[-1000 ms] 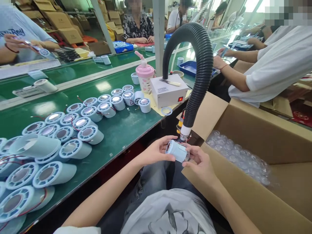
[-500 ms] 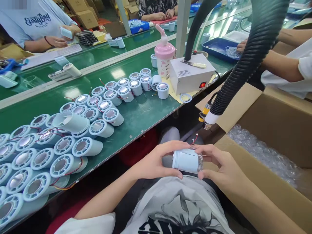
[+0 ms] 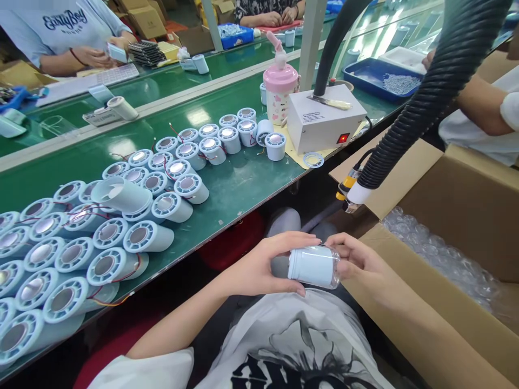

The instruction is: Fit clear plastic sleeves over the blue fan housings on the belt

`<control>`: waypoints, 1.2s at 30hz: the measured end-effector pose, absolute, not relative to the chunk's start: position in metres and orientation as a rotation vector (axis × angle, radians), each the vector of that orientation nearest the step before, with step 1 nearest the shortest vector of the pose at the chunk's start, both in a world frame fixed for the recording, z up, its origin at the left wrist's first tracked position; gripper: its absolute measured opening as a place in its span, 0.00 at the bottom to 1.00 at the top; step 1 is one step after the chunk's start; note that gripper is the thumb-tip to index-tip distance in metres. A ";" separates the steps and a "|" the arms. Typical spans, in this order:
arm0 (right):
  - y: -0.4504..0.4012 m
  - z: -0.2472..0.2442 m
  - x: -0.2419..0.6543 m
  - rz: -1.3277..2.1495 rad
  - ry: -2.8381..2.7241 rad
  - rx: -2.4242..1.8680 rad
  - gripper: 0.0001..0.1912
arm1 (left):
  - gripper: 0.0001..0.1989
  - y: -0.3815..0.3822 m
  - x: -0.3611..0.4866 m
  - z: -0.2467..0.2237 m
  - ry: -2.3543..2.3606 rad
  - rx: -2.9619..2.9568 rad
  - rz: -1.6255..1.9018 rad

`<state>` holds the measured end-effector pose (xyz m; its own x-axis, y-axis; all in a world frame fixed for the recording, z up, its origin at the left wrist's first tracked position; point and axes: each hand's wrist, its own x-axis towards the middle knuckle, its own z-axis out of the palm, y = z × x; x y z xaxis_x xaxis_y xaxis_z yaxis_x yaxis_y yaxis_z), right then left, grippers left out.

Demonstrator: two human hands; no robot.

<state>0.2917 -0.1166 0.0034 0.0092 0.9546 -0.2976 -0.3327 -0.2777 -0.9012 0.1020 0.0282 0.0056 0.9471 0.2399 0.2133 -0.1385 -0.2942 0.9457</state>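
A light-blue cylindrical housing (image 3: 312, 265) lies sideways above my lap, with a clear plastic sleeve (image 3: 335, 270) around it. My left hand (image 3: 263, 265) wraps its left end, thumb below and fingers over the top. At the clear right end, my right hand (image 3: 357, 262) has its fingers bent and its thumb against the sleeve; whether a wire is between those fingers I cannot tell. Many similar light-blue housings (image 3: 148, 236) with round metallic centres and thin red wires stand on the green table (image 3: 227, 189) to the left.
A white box (image 3: 324, 121) with a lit red switch carries a knife (image 3: 330, 102). Beside it stands a pink-lidded cup (image 3: 279, 81). A black corrugated hose (image 3: 421, 92) hangs over an open carton (image 3: 466, 200) holding clear plastic pieces (image 3: 438, 248). Co-workers sit across and at right.
My right hand has shifted its grip, its fingers now folded closer to the clear end. The red wire seen above the housing is no longer visible. The view has shifted slightly.
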 end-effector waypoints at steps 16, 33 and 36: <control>-0.108 -0.012 0.282 1.801 -0.421 -1.138 0.26 | 0.41 0.030 0.101 0.000 0.029 1.858 0.391; -0.125 -0.019 0.293 0.728 -1.563 -1.241 0.32 | 0.31 0.017 0.098 0.018 0.361 1.608 0.181; -0.126 -0.015 0.292 0.893 -1.471 -1.242 0.29 | 0.35 0.019 0.099 0.020 0.335 1.591 0.147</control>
